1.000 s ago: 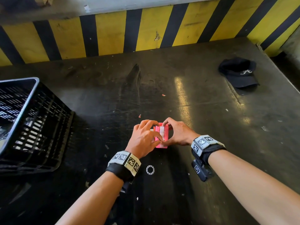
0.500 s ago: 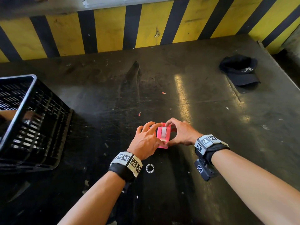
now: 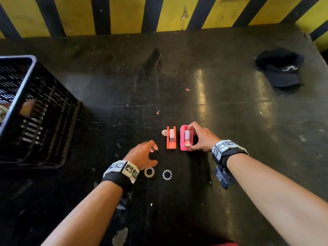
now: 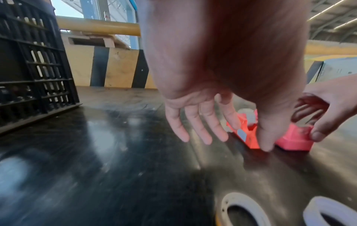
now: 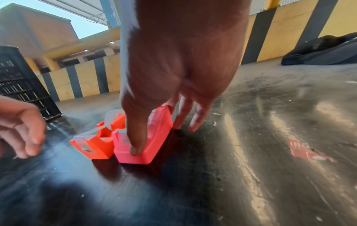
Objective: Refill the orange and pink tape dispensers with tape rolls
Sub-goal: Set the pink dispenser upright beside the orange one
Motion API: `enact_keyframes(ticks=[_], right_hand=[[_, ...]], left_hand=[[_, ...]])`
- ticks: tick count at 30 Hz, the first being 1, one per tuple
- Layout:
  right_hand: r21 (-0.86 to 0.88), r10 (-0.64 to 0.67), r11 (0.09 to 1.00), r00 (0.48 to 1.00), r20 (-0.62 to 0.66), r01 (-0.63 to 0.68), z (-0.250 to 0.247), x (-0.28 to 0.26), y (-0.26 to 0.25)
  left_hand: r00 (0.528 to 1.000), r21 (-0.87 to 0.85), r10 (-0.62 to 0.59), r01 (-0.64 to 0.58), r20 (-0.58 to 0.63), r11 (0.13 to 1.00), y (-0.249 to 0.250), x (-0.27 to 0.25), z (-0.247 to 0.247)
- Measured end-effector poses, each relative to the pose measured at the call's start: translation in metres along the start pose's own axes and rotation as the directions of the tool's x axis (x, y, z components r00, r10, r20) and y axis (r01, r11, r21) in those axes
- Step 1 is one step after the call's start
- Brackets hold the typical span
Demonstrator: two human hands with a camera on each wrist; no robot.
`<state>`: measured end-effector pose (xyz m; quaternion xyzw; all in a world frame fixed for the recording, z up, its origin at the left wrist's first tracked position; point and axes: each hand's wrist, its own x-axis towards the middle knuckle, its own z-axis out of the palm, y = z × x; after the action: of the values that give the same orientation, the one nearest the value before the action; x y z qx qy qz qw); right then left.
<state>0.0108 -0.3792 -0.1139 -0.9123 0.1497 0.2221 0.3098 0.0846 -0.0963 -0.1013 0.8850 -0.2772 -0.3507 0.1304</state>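
Note:
The orange tape dispenser [image 3: 171, 138] and the pink tape dispenser [image 3: 185, 139] stand side by side on the dark table, each with a whitish roll in it. My right hand [image 3: 193, 138] holds the pink one endwise. Its thumb [image 5: 135, 137] is on the near end and its fingers are at the far end. My left hand [image 3: 150, 153] hovers just left of the orange dispenser [image 4: 249, 137] with spread fingers [image 4: 203, 130], holding nothing. Two empty tape cores [image 3: 149, 172] [image 3: 167, 174] lie near my left wrist.
A black slatted crate [image 3: 35, 107] stands at the table's left. A black cap [image 3: 282, 68] lies at the far right. A yellow and black striped wall [image 3: 124, 15] bounds the table's far edge. Small scraps dot the table top [image 3: 124, 86].
Both hands were closed around the pink dispenser. Now my left hand has let go and drawn back to the left, uncovering the orange dispenser, while my right hand still holds the pink one.

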Motion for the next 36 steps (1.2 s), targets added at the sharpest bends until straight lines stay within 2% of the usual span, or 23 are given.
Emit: enact_keyframes(ticks=[5,12,14,15,17,18,19,21,22,23,29,36], right_hand=[[-0.035,0.026,0.999,1.0,0.007,-0.026,0.001,0.002,-0.001],[-0.051,0.084,0.995,0.996,0.022,-0.082,-0.001,-0.008,-0.011],[-0.105,0.073,0.992,0.997,-0.037,-0.077,0.004,-0.019,-0.02],[-0.161,0.021,0.986,0.994,-0.107,-0.038,0.011,-0.025,-0.026],[-0.24,-0.199,0.96,0.955,-0.218,0.145,0.028,-0.039,-0.041],[-0.251,-0.3,0.936,0.933,-0.2,0.247,0.038,-0.046,-0.049],[-0.231,-0.352,0.919,0.929,-0.113,0.32,0.049,-0.052,-0.057],[-0.23,-0.319,0.909,0.936,0.152,0.347,0.071,-0.063,-0.067],[-0.254,-0.266,0.911,0.933,0.241,0.325,0.081,-0.066,-0.069],[-0.276,-0.228,0.913,0.936,0.268,0.301,0.091,-0.068,-0.068],[-0.292,-0.268,0.911,0.957,0.114,0.29,0.127,-0.076,-0.068],[-0.342,-0.37,0.88,0.928,-0.055,0.33,0.081,-0.038,-0.117]], left_hand=[[0.985,0.018,-0.065,0.063,0.157,0.998,-0.008,-0.001,0.011],[0.988,0.063,-0.059,0.051,0.144,0.997,-0.011,-0.007,0.018],[0.992,0.082,-0.058,0.049,0.109,0.995,-0.011,-0.012,0.022],[0.995,0.086,-0.054,0.046,0.085,0.995,-0.011,-0.015,0.025],[0.998,0.081,-0.046,0.043,0.039,0.996,-0.013,-0.022,0.033],[0.999,0.072,-0.04,0.039,0.014,0.997,-0.014,-0.026,0.037],[0.999,0.061,-0.034,0.035,-0.011,0.998,-0.015,-0.03,0.041],[0.999,0.052,-0.027,0.029,-0.04,0.998,-0.018,-0.037,0.047],[0.999,0.049,-0.028,0.031,-0.043,0.998,-0.019,-0.041,0.049],[0.999,0.041,-0.032,0.033,-0.043,0.999,-0.02,-0.044,0.052],[0.992,0.028,-0.077,0.08,-0.103,0.996,-0.034,-0.062,0.053],[0.974,0.023,-0.1,0.107,-0.203,0.994,-0.039,-0.047,0.0]])
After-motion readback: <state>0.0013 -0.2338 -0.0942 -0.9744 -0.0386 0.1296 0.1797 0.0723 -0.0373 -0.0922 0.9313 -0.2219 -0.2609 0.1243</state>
